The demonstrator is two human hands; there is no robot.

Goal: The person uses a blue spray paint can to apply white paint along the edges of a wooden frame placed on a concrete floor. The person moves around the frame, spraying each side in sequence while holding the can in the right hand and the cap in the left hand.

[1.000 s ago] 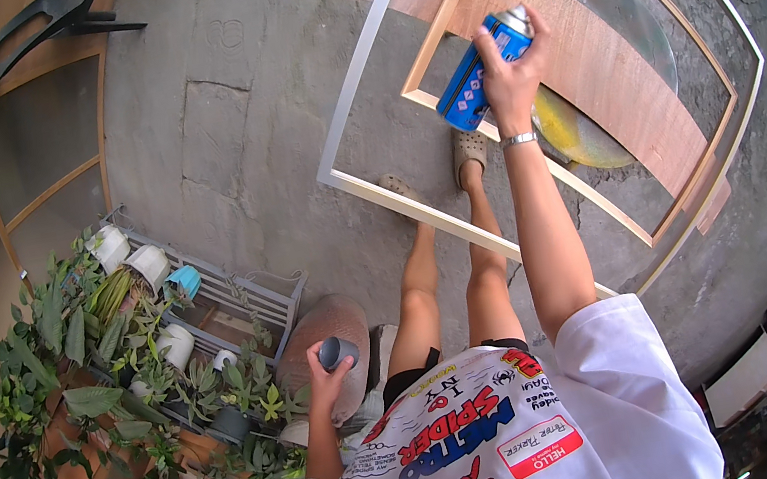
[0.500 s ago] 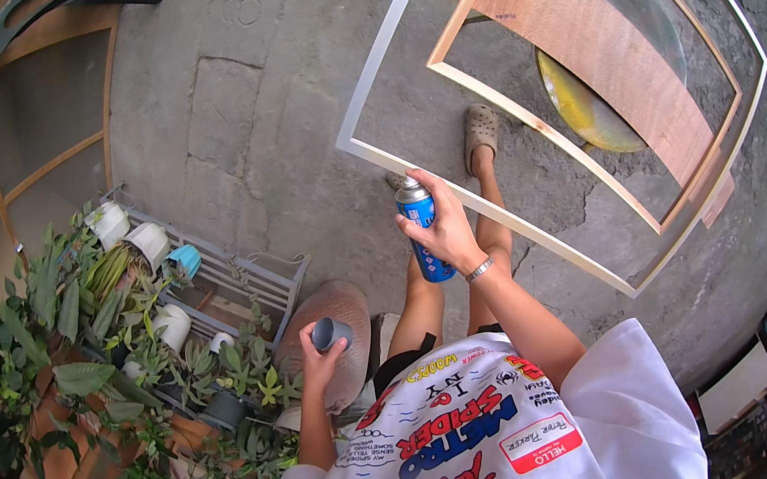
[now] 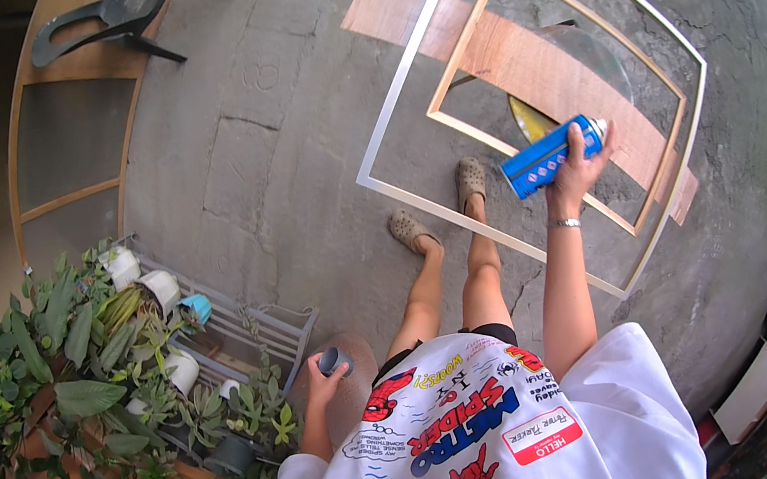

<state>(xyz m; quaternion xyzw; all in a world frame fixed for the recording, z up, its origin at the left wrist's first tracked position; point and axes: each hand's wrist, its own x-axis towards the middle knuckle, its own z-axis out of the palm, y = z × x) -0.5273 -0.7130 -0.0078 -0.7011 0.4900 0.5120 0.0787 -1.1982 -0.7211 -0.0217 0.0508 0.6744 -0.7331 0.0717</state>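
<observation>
A blue spray can (image 3: 534,166) lies tilted nearly sideways in my right hand (image 3: 578,174), its nozzle end toward the right. The fingers wrap round the can near its top. In front of me is a large rectangular frame (image 3: 416,53), pale grey on its left side and cream wood on its near side. Inside its outline sits a smaller bare-wood frame (image 3: 466,39). Both rest over a long plywood strip (image 3: 532,62). Low at my left side, my left hand (image 3: 318,384) is closed on a dark grey cup-shaped cap (image 3: 334,360).
Under the plywood is a round support with a yellow patch (image 3: 532,120). Potted plants (image 3: 90,395) crowd a grey slatted rack (image 3: 278,333) on the left. A dark plastic chair (image 3: 128,13) is at the far left. Cracked concrete floor (image 3: 288,154) surrounds me.
My right hand has moved right and outward over the frames, and the spray can has turned from upright to nearly sideways. The view has shifted; my left hand still holds the cap.
</observation>
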